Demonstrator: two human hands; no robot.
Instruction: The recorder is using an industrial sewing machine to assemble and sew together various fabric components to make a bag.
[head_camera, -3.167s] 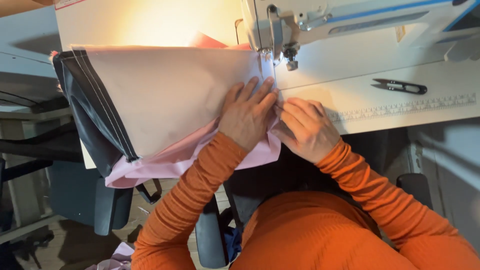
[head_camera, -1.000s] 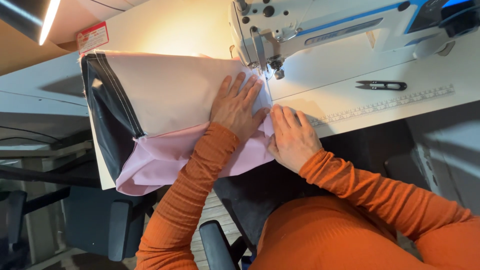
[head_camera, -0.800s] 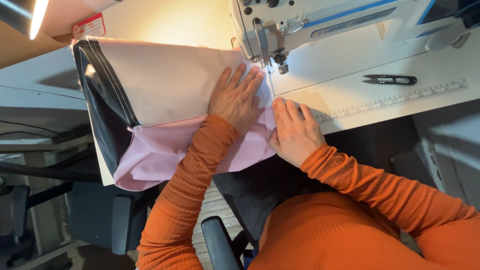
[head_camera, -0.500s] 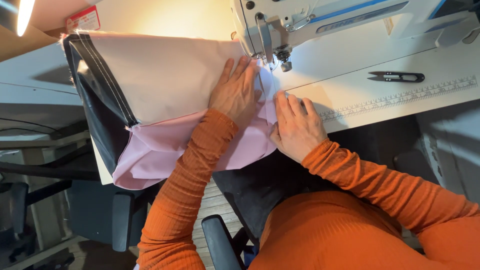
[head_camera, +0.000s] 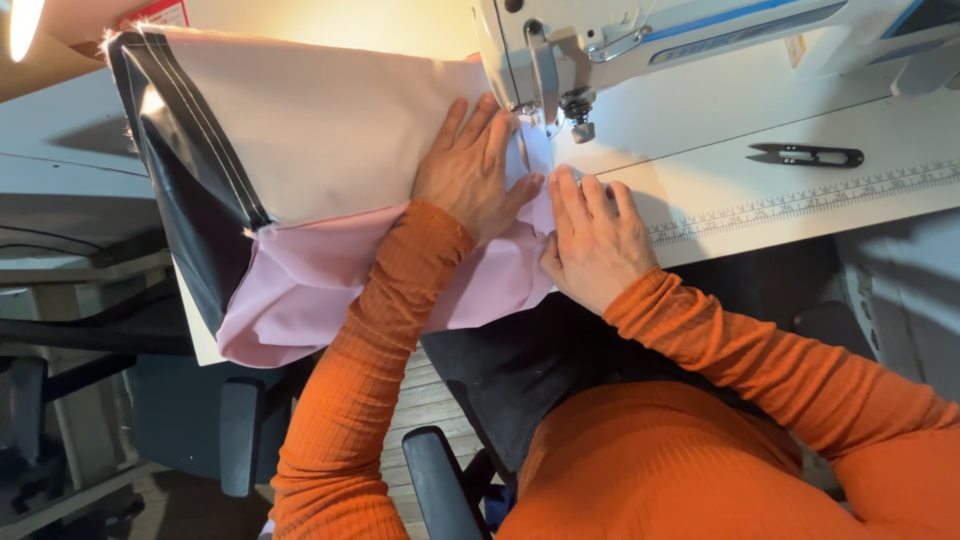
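My left hand (head_camera: 472, 172) lies flat, fingers spread, on a cream fabric panel (head_camera: 320, 130) that has a black stitched band (head_camera: 185, 190) along its left side. Pink lining fabric (head_camera: 310, 290) hangs out below it over the table edge. My right hand (head_camera: 592, 235) presses the pink edge down on the table just in front of the presser foot (head_camera: 578, 118) of a white sewing machine (head_camera: 700, 40). Both hands' fingertips sit close to the needle area, holding the layers flat. Orange sleeves cover both arms.
Black thread snips (head_camera: 805, 155) lie on the white table (head_camera: 800, 210) to the right, above a printed ruler strip (head_camera: 800, 200) along its front edge. A lamp (head_camera: 22, 22) glows at the top left. A chair armrest (head_camera: 435, 480) shows below.
The fabric and both hands have stayed pressed near the presser foot; the view has shifted slightly, and the fabric has crept a little toward the needle.
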